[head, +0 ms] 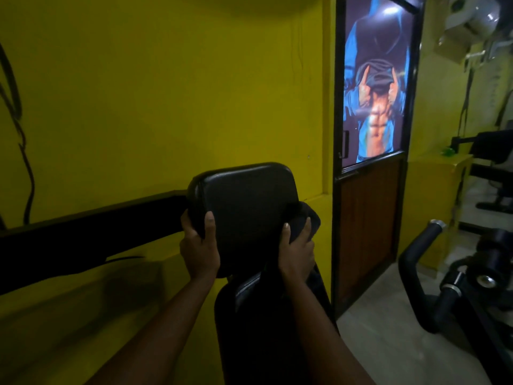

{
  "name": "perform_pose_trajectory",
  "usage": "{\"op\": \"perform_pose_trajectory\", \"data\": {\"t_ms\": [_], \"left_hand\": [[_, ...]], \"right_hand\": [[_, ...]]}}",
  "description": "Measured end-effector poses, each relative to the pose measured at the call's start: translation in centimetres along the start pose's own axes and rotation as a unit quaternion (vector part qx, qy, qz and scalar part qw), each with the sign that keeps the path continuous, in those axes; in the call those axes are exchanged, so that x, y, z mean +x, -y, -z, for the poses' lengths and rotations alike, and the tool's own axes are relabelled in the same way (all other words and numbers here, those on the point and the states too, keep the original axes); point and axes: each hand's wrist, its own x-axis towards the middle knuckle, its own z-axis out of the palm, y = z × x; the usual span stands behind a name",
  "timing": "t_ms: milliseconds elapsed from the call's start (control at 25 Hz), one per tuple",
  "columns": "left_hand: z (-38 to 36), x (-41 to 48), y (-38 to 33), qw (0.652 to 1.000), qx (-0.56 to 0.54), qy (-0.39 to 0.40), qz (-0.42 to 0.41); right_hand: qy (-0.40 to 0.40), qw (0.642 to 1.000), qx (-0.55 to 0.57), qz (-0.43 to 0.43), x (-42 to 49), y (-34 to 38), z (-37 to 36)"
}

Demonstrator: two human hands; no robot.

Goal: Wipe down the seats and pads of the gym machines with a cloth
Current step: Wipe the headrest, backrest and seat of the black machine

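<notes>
Black padding fills the middle of the head view: a rounded pad (244,201) stands upright on a machine, with a taller black backrest (261,329) right below it. Both bare forearms reach up from the bottom of the frame to the pad.

The left hand (198,245) grips the pad's lower left corner. Its thumb lies on the front face and its fingers are curled round the edge, out of sight behind.

The right hand (298,247) is at the pad's lower right edge. It is closed round a dark bunched cloth (304,216), with the thumb on the near side and the fingers on the far side. The cloth sits against the pad's right side, partly behind it. It is so dark that its outline is hard to tell from the padding, and I cannot tell how much of it touches the pad.

A black bar (83,234) runs from the left edge of the frame to the back of the pad, in front of a yellow wall (138,93).

Right of the pad stands a black-framed door (369,218) with a brown wooden lower panel and a poster (379,84) of a torso in a blue jacket filling the upper part.

At the far right, a curved black handle (416,251) with a chrome end rises from another machine, above pale floor (374,337). More dark equipment behind it is blurred.
</notes>
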Motion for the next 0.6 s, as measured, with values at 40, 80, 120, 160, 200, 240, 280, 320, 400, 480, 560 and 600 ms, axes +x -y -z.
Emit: {"op": "perform_pose_trajectory", "data": {"t_ms": [40,80,120,160,200,240,280,320,400,480,560,600], "left_hand": [[-0.1,0.0,0.1,1.0,0.002,-0.001,0.002],[-0.1,0.1,0.2,1.0,0.007,-0.003,0.005],[-0.2,0.1,0.3,1.0,0.011,-0.003,0.007],[-0.2,0.0,0.2,1.0,0.012,0.001,0.004],[-0.1,-0.1,0.2,1.0,0.014,0.008,0.002],[0.0,-0.3,0.2,1.0,0.017,0.013,0.003],[0.1,-0.4,0.1,0.999,0.023,0.018,0.013],[0.2,-0.4,0.2,0.999,0.029,0.025,0.027],[0.6,-0.2,0.2,0.996,0.027,0.054,0.064],[1.1,0.1,0.4,0.989,-0.019,0.103,0.103],[1.7,0.2,0.5,0.974,-0.096,0.147,0.144],[2.1,0.1,0.5,0.968,-0.12,0.159,0.155]], "right_hand": [[0.0,1.0,0.0,-0.006,-1.0,0.5,-0.3],[0.003,1.0,0.001,-0.009,-2.1,1.0,-0.6],[0.004,1.0,-0.004,-0.005,-3.2,1.3,-1.0],[0.005,1.0,-0.013,0.003,-4.6,1.5,-1.3],[0.006,1.0,-0.024,0.015,-6.0,1.6,-1.6],[0.009,0.999,-0.032,0.028,-7.4,1.7,-1.8],[0.014,0.998,-0.034,0.04,-8.7,2.0,-2.1],[0.02,0.998,-0.032,0.057,-9.8,2.1,-2.4],[0.042,0.993,-0.021,0.113,-12.2,1.9,-2.6],[0.077,0.982,-0.002,0.175,-13.3,1.1,-1.8],[0.067,0.981,0.028,0.182,-11.6,0.3,-0.5],[0.039,0.986,0.038,0.155,-9.9,0.1,-0.2]]}}
